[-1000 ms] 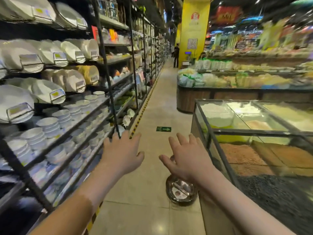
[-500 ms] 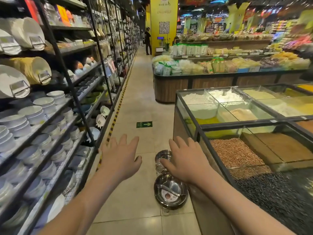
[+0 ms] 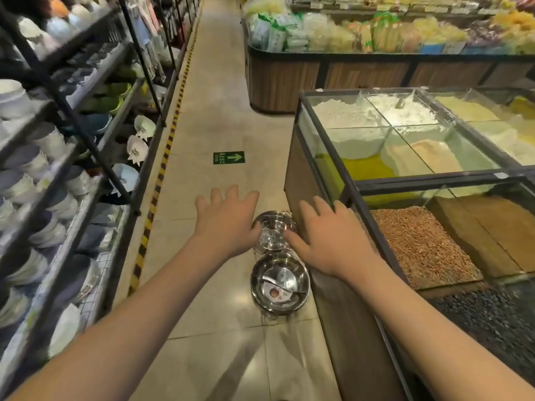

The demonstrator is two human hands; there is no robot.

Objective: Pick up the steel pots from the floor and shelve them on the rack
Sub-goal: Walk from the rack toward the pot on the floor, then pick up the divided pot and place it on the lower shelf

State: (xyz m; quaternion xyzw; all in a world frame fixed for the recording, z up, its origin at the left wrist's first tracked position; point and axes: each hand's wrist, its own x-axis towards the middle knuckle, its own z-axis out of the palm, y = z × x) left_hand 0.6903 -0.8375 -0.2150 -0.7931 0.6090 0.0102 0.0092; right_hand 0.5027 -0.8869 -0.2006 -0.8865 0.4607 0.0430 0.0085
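Note:
Two steel pots stand on the tiled floor against the base of the bulk bin counter. The nearer pot (image 3: 280, 285) is wide and shallow with a label inside. The farther pot (image 3: 273, 230) is smaller, with little handles. My left hand (image 3: 227, 222) hovers over the farther pot's left side, fingers spread. My right hand (image 3: 328, 237) hovers over its right side, fingers apart, thumb over the rim. Neither hand holds anything. The rack (image 3: 86, 134) of black shelves runs along the left.
Bowls and plates (image 3: 34, 169) fill the rack's shelves. A glass-topped bulk bin counter (image 3: 405, 157) of flours and grains stands on the right. A yellow-black floor stripe (image 3: 156, 192) borders the rack. A green arrow sticker (image 3: 228, 157) lies in the aisle ahead.
The view has tilted down toward the floor. Both hands have moved forward and lower, from above the nearer pot to either side of the farther pot, which has come into view.

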